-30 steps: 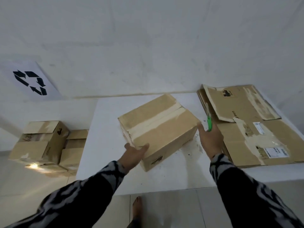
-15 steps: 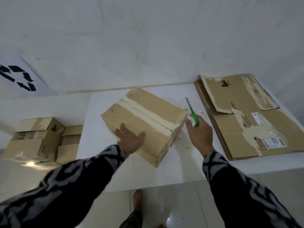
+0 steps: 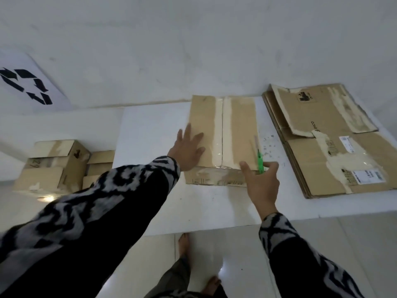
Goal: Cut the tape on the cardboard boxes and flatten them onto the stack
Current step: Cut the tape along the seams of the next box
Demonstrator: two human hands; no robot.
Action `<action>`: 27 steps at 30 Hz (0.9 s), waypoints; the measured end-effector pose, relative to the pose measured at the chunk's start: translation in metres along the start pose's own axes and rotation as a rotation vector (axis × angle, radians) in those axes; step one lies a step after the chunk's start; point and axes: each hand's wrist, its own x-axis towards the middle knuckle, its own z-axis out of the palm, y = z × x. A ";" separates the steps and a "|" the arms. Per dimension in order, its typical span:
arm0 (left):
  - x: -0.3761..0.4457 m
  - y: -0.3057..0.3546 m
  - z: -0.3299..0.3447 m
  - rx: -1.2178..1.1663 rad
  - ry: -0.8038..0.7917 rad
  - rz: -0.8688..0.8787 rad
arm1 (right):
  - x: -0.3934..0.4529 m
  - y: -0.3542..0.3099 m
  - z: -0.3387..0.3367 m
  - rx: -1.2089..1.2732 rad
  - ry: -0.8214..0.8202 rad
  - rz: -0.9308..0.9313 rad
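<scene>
The sealed cardboard box (image 3: 222, 136) sits mid-bench (image 3: 150, 134), tape seam (image 3: 222, 134) facing up; left hand (image 3: 188, 150) presses flat on its lid, fingers spread; right hand (image 3: 262, 183) grips the green-handled cutter (image 3: 259, 157) beside the box's right edge; draw the blade along the seam, shallow, away from the bracing hand; the flattened stack (image 3: 335, 151) waits to the right.

Dim, flat, greyish light with soft overall blur, small glare patches on the glossy floor (image 3: 225, 269), and wide-angle bending toward the edges.
</scene>
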 end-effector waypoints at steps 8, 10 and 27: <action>-0.033 -0.008 -0.008 0.241 -0.183 0.234 | 0.023 -0.006 -0.016 -0.132 -0.122 -0.080; -0.033 -0.006 -0.008 0.219 -0.146 0.266 | 0.019 -0.010 -0.019 -0.134 -0.127 -0.084; -0.043 -0.001 -0.003 0.092 0.073 0.237 | -0.071 0.008 -0.010 -0.545 -0.151 -0.351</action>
